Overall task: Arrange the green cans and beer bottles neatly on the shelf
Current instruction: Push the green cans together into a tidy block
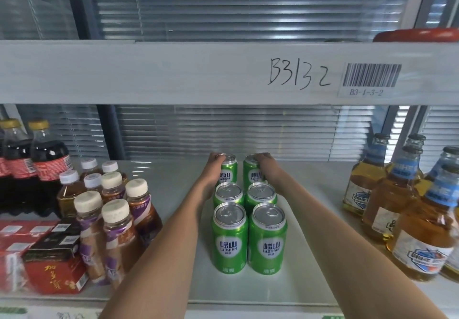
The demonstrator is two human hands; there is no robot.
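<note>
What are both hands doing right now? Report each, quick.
Left hand: closed around the back-left green can.
Right hand: closed around the back-right green can.

The shelf beam point(173, 72) across the upper part of the frame carries handwritten "B3132" point(299, 75) right of centre. Just right of it sits a barcode sticker point(371, 80) printed "B3-1-3-2". The green cans point(229, 239) in the centre bear "LAOSHAN" under Chinese characters on a white oval. The beer bottles point(422, 239) at right have labels too blurred to read fully.
</note>
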